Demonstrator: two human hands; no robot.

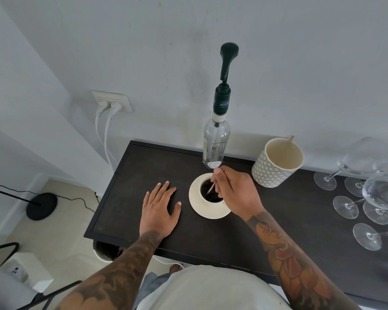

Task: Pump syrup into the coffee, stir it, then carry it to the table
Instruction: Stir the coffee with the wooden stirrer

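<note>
A cream cup of dark coffee [208,191] stands on a cream saucer [198,208] on the dark counter [126,198]. My right hand [238,193] hovers over the cup's right side, pinching a thin wooden stir stick [211,187] whose tip dips into the coffee. My left hand [160,208] lies flat on the counter, fingers spread, just left of the saucer and holding nothing. Behind the cup stands a clear glass syrup bottle [215,142] with a tall dark green pump [226,63] raised above it.
A patterned cream container [276,164] with one stick in it stands right of the bottle. Several wine glasses [367,193] crowd the counter's right side. The wall, a socket with two white plugs [111,104], is close behind. A lamp base [42,205] sits on the floor left.
</note>
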